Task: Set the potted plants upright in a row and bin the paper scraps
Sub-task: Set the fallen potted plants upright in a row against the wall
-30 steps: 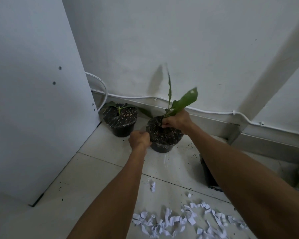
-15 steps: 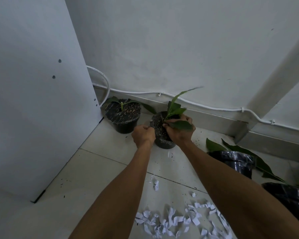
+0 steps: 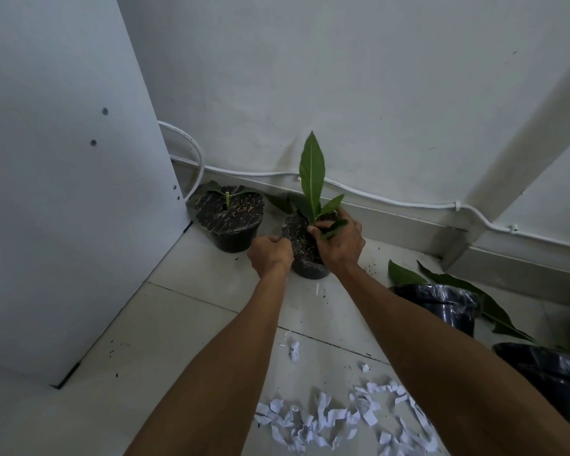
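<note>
A small black pot (image 3: pixel 310 269) with a green-leafed plant (image 3: pixel 311 174) stands on the floor near the wall. My left hand (image 3: pixel 270 255) grips its left rim; my right hand (image 3: pixel 339 240) holds the soil top and the plant's base. To its left stands another black potted plant (image 3: pixel 230 222), upright, in the corner. A third black pot (image 3: pixel 441 302) lies tipped at the right, its long leaves (image 3: pixel 468 291) on the floor. White paper scraps (image 3: pixel 339 419) are strewn on the tiles near me.
A white cabinet panel (image 3: pixel 63 192) stands at the left. A white cable (image 3: pixel 392 202) runs along the skirting of the wall. A larger black pot or bin (image 3: pixel 553 370) sits at the right edge. Soil crumbs dot the tiles.
The pot between my hands has come down to the floor and now stands more upright, with its long leaf pointing up. Both hands stay on it.
</note>
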Demonstrator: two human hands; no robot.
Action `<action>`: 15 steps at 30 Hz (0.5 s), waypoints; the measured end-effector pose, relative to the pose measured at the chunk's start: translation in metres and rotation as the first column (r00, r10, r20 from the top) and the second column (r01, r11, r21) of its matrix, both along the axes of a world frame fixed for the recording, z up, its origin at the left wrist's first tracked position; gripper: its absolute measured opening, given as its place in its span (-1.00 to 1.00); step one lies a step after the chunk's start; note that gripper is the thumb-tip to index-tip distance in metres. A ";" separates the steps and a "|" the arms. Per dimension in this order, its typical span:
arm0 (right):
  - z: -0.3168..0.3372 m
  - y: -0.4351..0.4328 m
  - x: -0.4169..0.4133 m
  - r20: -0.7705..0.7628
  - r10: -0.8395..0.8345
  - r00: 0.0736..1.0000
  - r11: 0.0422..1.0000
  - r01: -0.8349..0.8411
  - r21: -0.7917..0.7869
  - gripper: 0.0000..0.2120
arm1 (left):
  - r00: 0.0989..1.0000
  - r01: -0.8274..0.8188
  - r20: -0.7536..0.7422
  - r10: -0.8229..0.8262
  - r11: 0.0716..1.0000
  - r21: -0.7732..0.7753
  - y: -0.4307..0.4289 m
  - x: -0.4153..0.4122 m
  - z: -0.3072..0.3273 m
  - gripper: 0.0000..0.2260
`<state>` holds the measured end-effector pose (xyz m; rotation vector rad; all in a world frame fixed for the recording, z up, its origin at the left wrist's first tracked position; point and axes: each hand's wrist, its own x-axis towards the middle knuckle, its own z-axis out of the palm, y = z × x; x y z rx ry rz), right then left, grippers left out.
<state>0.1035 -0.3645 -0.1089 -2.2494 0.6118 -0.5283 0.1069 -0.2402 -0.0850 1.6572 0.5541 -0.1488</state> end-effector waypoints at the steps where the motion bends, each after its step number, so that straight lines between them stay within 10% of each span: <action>1: 0.000 0.000 0.000 -0.034 -0.002 0.999 1.000 0.002 -0.006 -0.46 | 1.000 0.000 -0.006 0.000 1.000 -0.003 0.000 0.001 0.001 -0.74; 7: 0.012 0.001 -0.004 -0.076 0.092 0.993 0.994 -0.097 -0.058 -0.73 | 0.997 -0.059 -0.050 0.060 0.998 0.026 -0.005 0.010 -0.002 -0.76; 15: 0.043 -0.026 -0.037 -0.132 0.187 0.973 0.982 -0.190 -0.007 -0.41 | 0.966 0.000 -0.260 -0.001 1.000 -0.005 -0.006 -0.022 0.017 -0.69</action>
